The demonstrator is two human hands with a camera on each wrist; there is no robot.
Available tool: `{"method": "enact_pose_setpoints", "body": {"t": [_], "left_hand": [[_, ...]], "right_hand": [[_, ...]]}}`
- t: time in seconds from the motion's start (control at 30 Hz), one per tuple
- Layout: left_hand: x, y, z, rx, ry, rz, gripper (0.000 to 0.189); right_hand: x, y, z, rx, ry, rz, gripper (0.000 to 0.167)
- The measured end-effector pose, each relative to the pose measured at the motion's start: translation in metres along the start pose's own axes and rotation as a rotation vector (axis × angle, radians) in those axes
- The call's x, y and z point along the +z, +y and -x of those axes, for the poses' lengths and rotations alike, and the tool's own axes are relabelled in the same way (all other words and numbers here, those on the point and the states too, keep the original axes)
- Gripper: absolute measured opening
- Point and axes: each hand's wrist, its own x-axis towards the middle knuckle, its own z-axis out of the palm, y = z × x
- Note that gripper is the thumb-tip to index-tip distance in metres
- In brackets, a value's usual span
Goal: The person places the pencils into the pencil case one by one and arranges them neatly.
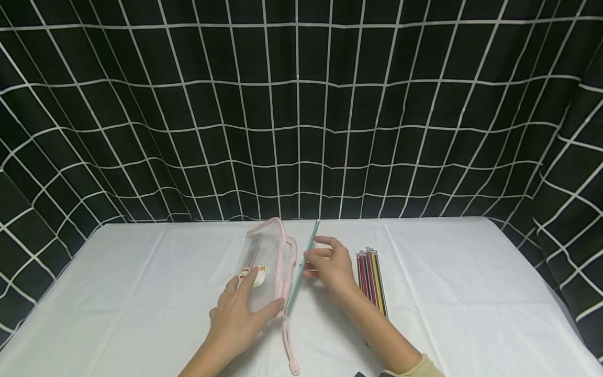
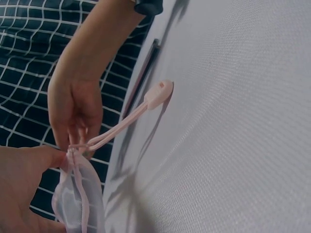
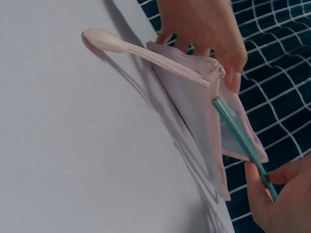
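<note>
A see-through pencil case [image 1: 269, 293] with pink edging and a printed design lies on the white cloth. My left hand [image 1: 239, 317] grips it, fingers spread over its face and thumb at the near corner of the zipper edge. Through the clear side, slim pencil-like shapes [image 1: 254, 252] show faintly. Between thumb and fingers my right hand [image 1: 333, 266] pinches a teal pencil [image 1: 297, 285], held slanted along the right side of the case. In the right wrist view, the near end of this pencil [image 3: 237, 130] is close to the zipper corner.
To the right of my right hand lies a bundle of pencils [image 1: 371, 277], several in black, red and yellow. A pink wrist strap [image 1: 289, 345] trails from the case toward me. Behind the white-covered table [image 1: 155, 293] hangs a black curtain [image 1: 311, 110] with white grid lines.
</note>
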Motion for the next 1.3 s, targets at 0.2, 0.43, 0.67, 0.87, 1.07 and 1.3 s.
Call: {"method": "enact_pose_setpoints", "body": {"t": [0.2, 0.43, 0.67, 0.87, 1.07, 1.3], "left_hand": [[0.000, 0.000, 0.001, 0.009, 0.009, -0.001, 0.085], [0.001, 0.001, 0.001, 0.003, 0.004, 0.005, 0.085], [0.001, 0.001, 0.002, 0.007, 0.004, 0.003, 0.085], [0.000, 0.000, 0.002, 0.012, 0.004, 0.004, 0.085], [0.000, -0.001, 0.001, -0.004, -0.016, 0.016, 0.086], [0.000, -0.001, 0.001, -0.003, -0.017, 0.012, 0.087]], "right_hand": [[0.002, 0.000, 0.000, 0.015, 0.005, -0.034, 0.050], [0.001, -0.003, 0.000, 0.022, 0.018, -0.062, 0.050], [0.005, -0.001, 0.003, 0.027, -0.014, -0.046, 0.050], [0.008, 0.001, 0.003, 0.030, -0.066, -0.001, 0.051], [0.013, 0.007, 0.000, 0.044, -0.112, 0.044, 0.051], [0.019, 0.004, -0.004, 0.044, -0.150, 0.134, 0.053]]}}
